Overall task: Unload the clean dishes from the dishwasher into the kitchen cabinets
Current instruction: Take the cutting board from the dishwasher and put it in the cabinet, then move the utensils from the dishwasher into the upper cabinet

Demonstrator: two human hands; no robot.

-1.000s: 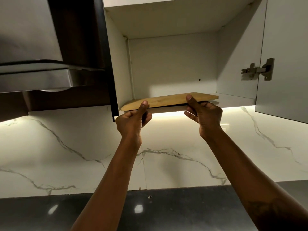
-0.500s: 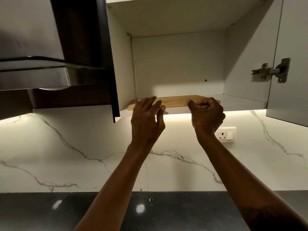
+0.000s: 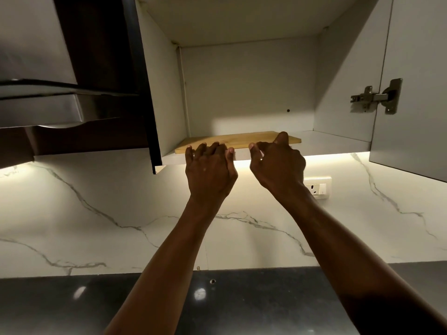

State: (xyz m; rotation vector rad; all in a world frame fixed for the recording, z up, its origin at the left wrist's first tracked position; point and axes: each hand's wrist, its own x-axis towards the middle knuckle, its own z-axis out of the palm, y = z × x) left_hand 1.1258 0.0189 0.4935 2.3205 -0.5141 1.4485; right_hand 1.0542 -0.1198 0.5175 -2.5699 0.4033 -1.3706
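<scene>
The kitchen is dim. The strongest light is a warm glow from beneath the cabinet (image 3: 242, 81), just behind my left hand (image 3: 209, 172) and right hand (image 3: 278, 165), so both read as dark, backlit shapes with little detail. The glow washes the marble wall (image 3: 96, 213) pale yellow and fades toward the sides. A bright patch lies low on the cabinet's back panel, and a slanting shadow darkens its right wall. Two small glare spots shine on the dark counter (image 3: 72, 308). The hood (image 3: 36, 105) sits in gloom. Straight edges bow near the borders, and the focus is slightly soft.
</scene>
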